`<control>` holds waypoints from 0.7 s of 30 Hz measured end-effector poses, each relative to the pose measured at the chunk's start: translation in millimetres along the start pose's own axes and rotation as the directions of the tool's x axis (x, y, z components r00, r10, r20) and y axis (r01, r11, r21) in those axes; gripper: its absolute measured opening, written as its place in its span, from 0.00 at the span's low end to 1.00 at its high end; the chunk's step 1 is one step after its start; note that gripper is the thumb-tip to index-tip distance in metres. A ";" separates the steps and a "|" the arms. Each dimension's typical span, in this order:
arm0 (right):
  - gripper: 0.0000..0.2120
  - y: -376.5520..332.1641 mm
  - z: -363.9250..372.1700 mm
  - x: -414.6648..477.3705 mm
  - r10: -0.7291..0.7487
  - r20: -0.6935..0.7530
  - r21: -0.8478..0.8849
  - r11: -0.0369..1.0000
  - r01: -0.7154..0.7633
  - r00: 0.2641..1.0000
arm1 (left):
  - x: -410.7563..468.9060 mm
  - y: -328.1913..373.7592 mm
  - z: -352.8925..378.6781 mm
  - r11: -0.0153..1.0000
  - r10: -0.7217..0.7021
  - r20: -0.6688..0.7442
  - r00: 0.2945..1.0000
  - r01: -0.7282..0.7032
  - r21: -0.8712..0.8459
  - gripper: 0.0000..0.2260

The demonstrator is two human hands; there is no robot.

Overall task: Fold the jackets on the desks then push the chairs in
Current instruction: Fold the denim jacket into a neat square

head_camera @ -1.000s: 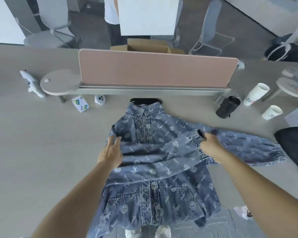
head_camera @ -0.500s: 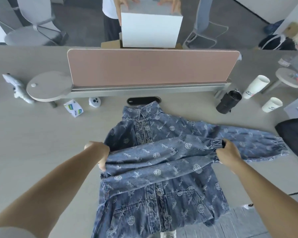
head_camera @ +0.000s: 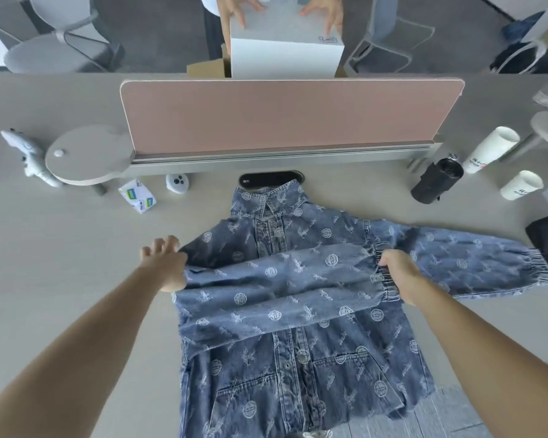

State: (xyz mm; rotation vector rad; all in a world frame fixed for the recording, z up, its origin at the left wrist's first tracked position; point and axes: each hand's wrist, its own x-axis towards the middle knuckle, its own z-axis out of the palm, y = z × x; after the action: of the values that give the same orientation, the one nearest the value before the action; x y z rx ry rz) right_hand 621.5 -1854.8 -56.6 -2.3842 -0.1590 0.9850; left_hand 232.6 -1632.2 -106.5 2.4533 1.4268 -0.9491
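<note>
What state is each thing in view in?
jacket: flat, one sleeve folded across chest, other stretched out.
left hand: open, pressing the jacket's folded edge.
right hand: pinching the folded sleeve's cuff.
tall cup: standing, no lid.
short cup: standing, no lid.
white box: held by another person.

Left hand (head_camera: 166, 265) splayed, right hand (head_camera: 399, 275) curled.

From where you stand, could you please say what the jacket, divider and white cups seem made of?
Jacket: blue denim, by its faded weave, stitched seams and metal snaps. Divider: probably fabric-covered board, matte pink with no shine. White cups: likely paper, matte with printed logos.
</note>
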 end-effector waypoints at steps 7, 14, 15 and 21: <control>0.18 5.5 9.1 11.6 -0.284 -0.124 -0.303 0.923 0.236 0.951 | 5.2 34.9 21.5 0.988 0.155 -0.075 0.985 -0.154 0.017 0.12; 0.20 7.9 5.1 43.1 -0.532 -0.173 -0.664 0.684 0.300 0.829 | 39.2 13.8 1.5 0.991 0.042 -0.191 0.981 -0.017 0.133 0.17; 0.22 11.7 6.4 50.3 -0.542 -0.169 -0.675 0.672 0.304 0.823 | 47.9 6.6 -4.3 0.993 0.010 -0.198 0.980 0.013 0.117 0.19; 0.19 27.6 38.7 92.6 -0.462 -0.112 -0.653 0.701 0.285 0.880 | 77.2 23.5 0.8 0.973 -0.224 -0.321 0.920 0.196 -0.120 0.27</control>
State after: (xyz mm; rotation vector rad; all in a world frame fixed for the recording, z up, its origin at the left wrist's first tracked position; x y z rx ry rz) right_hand 659.5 -1832.5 -150.9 -2.8643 -0.9741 0.4242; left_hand 278.5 -1588.8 -156.7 2.5220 1.8269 -0.5029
